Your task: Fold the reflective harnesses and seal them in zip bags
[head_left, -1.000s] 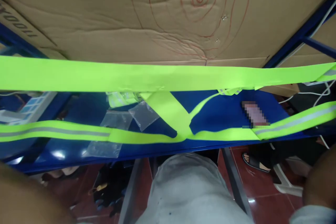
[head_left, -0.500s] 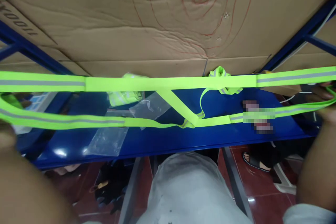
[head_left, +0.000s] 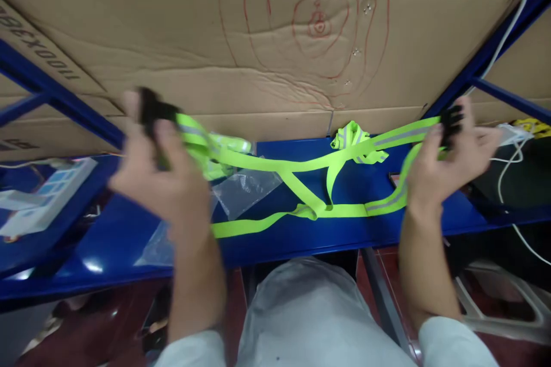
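A neon yellow strap harness with grey reflective stripes hangs between my hands above the blue table. Blurred by motion, my left hand grips a black buckle at the harness's left end. My right hand pinches another black buckle at the right end. The straps sag in the middle, where short diagonal pieces join the upper and lower bands. Behind them lie a bundled harness and a second bundle in clear plastic, partly hidden by the straps.
Flat clear plastic bags lie on the blue table. Cardboard with red drawn rings stands behind it, between blue metal bars. A white power strip is at the left; white cables hang at the right.
Both hands have come inward and up from the frame's sides, now showing the black buckles. The harness, stretched straight before, has slackened and sags.
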`<state>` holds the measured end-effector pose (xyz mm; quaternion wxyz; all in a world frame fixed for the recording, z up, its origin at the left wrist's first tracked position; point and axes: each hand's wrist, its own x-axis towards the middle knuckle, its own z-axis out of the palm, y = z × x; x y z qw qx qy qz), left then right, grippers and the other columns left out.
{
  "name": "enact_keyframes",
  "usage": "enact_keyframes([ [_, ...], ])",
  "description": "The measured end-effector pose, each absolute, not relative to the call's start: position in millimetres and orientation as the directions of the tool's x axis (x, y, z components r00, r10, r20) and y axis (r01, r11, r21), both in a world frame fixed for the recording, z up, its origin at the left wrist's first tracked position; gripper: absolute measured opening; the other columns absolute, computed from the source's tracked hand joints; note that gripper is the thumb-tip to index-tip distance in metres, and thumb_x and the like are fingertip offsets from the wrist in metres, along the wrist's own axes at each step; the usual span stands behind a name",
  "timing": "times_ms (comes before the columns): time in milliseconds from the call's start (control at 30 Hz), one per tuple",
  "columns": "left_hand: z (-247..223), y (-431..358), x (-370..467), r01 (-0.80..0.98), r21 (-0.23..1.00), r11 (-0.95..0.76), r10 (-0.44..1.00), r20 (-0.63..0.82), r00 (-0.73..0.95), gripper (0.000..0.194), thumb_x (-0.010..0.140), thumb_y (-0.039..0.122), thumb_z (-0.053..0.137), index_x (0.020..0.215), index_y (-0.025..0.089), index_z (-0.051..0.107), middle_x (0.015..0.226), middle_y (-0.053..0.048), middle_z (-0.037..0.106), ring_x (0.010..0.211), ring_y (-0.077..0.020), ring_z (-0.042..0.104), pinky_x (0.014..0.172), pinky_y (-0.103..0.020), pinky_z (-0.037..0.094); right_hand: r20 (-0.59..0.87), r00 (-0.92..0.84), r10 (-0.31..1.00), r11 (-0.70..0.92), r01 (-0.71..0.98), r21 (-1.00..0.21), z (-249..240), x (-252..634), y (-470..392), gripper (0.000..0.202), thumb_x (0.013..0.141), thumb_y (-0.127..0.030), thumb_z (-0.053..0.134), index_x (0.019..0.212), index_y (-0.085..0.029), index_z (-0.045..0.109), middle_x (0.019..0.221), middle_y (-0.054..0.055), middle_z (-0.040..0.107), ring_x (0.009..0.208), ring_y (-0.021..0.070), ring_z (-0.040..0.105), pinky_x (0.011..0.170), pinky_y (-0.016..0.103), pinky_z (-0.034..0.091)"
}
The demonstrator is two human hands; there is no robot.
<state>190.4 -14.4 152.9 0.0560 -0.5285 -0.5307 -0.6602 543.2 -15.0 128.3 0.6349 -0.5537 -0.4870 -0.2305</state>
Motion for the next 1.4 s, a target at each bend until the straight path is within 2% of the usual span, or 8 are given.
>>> enact_keyframes([
  [133,121,-29,287,0.523,0.706,-0.478,0.626,0.692,-0.361,0.040,0.105,0.037,0.053,0.139,0.021,0.065,0.136,-0.006,0.070,0.123,-0.0206,0.069,0.106,-0.032,0.055,0.882,0.322,0.343,0.463,0.759,-0.457,111,446,-28,0.055,0.100,-0.023,0.052,0.151,-0.043,0.053,0.099,0.007,0.042,0.102,0.0240,0.052,0.099,0.048,0.050],
  [300,98,-32,324,0.074,0.868,-0.491,0.865,0.496,-0.078,0.048,0.106,0.044,0.049,0.150,0.025,0.056,0.145,-0.006,0.064,0.132,-0.0223,0.063,0.113,-0.032,0.050,0.818,0.130,0.560,0.507,0.727,-0.463,99,410,-33,0.060,0.102,-0.021,0.044,0.161,-0.033,0.040,0.112,0.009,0.044,0.107,0.0216,0.053,0.097,0.044,0.053],
  [433,93,-29,311,-0.140,0.889,-0.437,0.890,0.449,0.075,0.050,0.107,0.049,0.042,0.152,0.028,0.054,0.151,-0.004,0.059,0.143,-0.0246,0.053,0.124,-0.039,0.040,0.689,-0.071,0.721,0.591,0.581,-0.559,100,420,-42,0.080,0.097,-0.027,0.057,0.168,-0.031,0.019,0.127,0.012,0.044,0.122,0.0242,0.051,0.106,0.046,0.051],
  [567,92,-32,302,-0.050,0.877,-0.478,0.873,0.480,0.085,0.053,0.102,0.045,0.058,0.153,0.030,0.052,0.157,-0.003,0.052,0.148,-0.0257,0.047,0.122,-0.037,0.042,0.565,-0.181,0.805,0.575,0.476,-0.666,101,428,-53,0.086,0.096,-0.021,0.057,0.168,-0.034,0.012,0.140,0.013,0.040,0.135,0.0230,0.046,0.114,0.045,0.047],
  [833,91,-33,303,0.108,0.880,-0.463,0.886,0.464,0.019,0.052,0.101,0.041,0.060,0.151,0.026,0.054,0.144,-0.007,0.065,0.138,-0.0245,0.057,0.111,-0.034,0.051,0.558,-0.175,0.811,0.561,0.502,-0.658,96,425,-53,0.083,0.099,-0.017,0.051,0.168,-0.033,0.009,0.147,0.014,0.041,0.142,0.0241,0.045,0.117,0.047,0.046],
  [1033,107,-23,287,0.239,0.832,-0.502,0.850,0.525,-0.042,0.037,0.102,0.040,0.057,0.132,0.020,0.066,0.127,-0.008,0.074,0.119,-0.0227,0.069,0.104,-0.034,0.053,0.576,-0.201,0.793,0.606,0.369,-0.705,107,443,-53,0.075,0.099,-0.031,0.061,0.165,-0.035,0.026,0.157,0.008,0.045,0.142,0.0244,0.049,0.118,0.044,0.047],
  [1167,156,-25,270,0.048,0.820,-0.571,0.810,0.552,0.200,0.031,0.103,0.037,0.058,0.125,0.018,0.069,0.120,-0.008,0.076,0.113,-0.0236,0.072,0.103,-0.037,0.056,0.647,-0.042,0.761,0.614,0.367,-0.699,137,469,-40,0.091,0.082,-0.053,0.081,0.160,-0.033,0.038,0.164,0.005,0.038,0.152,0.0332,0.036,0.124,0.054,0.037],
  [1400,245,4,262,-0.203,0.764,-0.613,0.763,0.639,0.100,0.037,0.101,0.044,0.060,0.124,0.015,0.067,0.122,-0.008,0.072,0.124,-0.0273,0.067,0.105,-0.045,0.059,0.380,-0.674,0.634,0.380,-0.156,-0.912,151,453,1,0.079,0.076,-0.050,0.087,0.144,-0.024,0.057,0.133,0.006,0.069,0.125,0.0276,0.065,0.108,0.043,0.053],
])
